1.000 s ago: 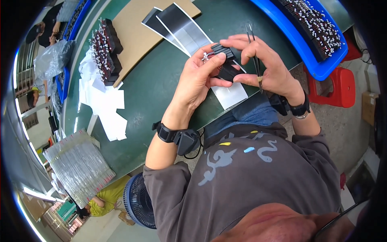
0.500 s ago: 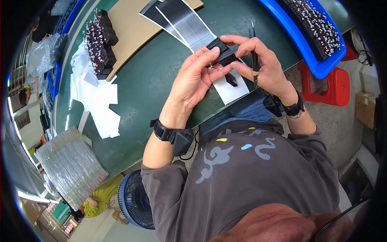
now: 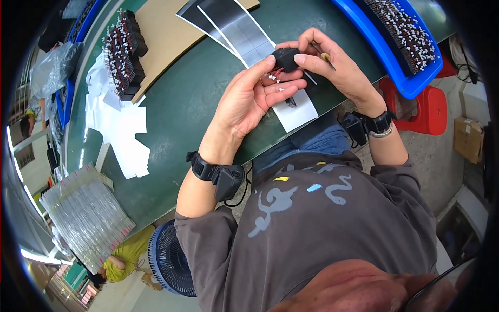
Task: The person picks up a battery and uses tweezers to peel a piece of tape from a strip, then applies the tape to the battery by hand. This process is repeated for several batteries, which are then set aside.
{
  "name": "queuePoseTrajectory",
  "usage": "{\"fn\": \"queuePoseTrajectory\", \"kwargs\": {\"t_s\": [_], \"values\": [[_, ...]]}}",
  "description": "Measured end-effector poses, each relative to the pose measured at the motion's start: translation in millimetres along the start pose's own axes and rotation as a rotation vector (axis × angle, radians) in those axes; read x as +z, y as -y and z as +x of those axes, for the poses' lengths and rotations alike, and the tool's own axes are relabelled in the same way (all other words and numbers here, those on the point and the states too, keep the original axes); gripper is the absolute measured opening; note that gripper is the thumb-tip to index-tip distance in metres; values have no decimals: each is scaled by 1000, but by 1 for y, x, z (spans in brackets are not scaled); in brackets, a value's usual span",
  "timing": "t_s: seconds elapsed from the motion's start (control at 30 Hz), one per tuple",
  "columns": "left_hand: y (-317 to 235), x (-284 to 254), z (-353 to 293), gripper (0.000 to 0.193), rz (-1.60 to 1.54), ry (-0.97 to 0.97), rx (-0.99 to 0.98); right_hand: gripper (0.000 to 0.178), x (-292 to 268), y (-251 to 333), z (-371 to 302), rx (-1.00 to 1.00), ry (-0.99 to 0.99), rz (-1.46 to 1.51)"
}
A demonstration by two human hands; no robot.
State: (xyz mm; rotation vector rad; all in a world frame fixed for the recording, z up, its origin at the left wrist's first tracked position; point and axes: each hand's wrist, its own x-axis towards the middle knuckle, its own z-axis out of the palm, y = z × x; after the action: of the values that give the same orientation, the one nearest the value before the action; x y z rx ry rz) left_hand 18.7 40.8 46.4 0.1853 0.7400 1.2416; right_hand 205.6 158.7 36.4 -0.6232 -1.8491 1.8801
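Note:
Above the near table edge, a small black block (image 3: 286, 59) is held between my two hands. Thin red wires with white connector ends (image 3: 276, 76) hang from its near side. My left hand (image 3: 243, 99) pinches the block's left side, its other fingers curled under the wires. My right hand (image 3: 340, 66) grips the right side with thumb and fingers. Tucked in that same hand are dark tweezers (image 3: 326, 58) with a yellowish band, partly hidden by the fingers. Below the hands lies a white-backed sheet (image 3: 300, 115) with a dark patch on it.
Dark strips with white borders (image 3: 248, 37) lie beyond my hands. Several wired black blocks (image 3: 138, 47) stand on a brown board (image 3: 174, 39), by white paper scraps (image 3: 130, 151). A blue tray (image 3: 403, 86) of similar parts is at right, above a red stool (image 3: 432, 112).
The black block has been turned, so a smooth face shows instead of ridges. The tweezers have tilted from upright to slanting in my right hand, and its fingers have shifted.

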Motion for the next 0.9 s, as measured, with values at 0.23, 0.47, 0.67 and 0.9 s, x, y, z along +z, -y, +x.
{"fn": "queuePoseTrajectory", "kwargs": {"t_s": [0.23, 0.47, 0.67, 0.9], "values": [[-2, 0, -3, 42, 106, -56, 20, 20, -4, -9, 0, 90, -100, 167], [-2, -1, -36, 31, 856, -341, 245, 20, -5, -12, -5, 108, -210, 456], [-4, -24, -51, 28, 2031, -219, 748, 23, -5, -11, -8, 82, -192, 488], [-4, -37, -44, 25, 2072, -137, 845, 27, -2, -15, -9, 54, -155, 387]]}}
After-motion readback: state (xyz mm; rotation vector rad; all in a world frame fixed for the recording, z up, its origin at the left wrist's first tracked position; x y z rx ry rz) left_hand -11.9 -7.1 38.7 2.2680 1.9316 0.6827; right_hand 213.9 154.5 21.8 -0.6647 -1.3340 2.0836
